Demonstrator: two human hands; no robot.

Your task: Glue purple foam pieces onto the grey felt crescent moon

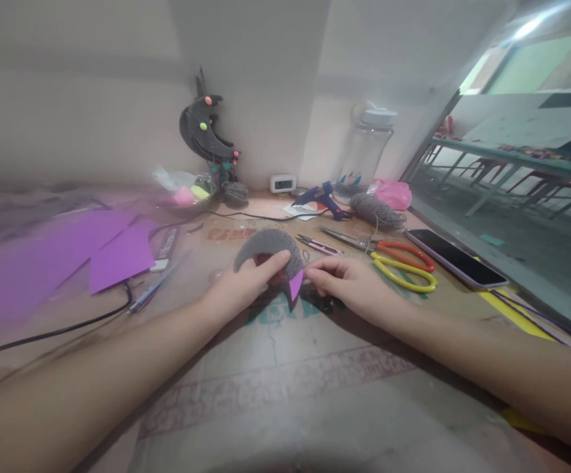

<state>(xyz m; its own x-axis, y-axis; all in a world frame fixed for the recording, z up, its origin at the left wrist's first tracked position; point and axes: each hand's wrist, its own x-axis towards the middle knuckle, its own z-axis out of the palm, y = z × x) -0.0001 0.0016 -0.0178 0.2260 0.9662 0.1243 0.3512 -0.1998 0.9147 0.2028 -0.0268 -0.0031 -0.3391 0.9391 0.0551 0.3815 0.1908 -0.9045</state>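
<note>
Grey yarn wound round our crescent could slide off its bare purple tip if our left thumb eased. The crescent lies between us, over the counter: our left hand grips its curve, our right hand pinches close beside the tip, on what we cannot tell.

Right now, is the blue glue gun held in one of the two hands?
No, the blue glue gun lies on the table behind the scissors, away from both hands.
</note>
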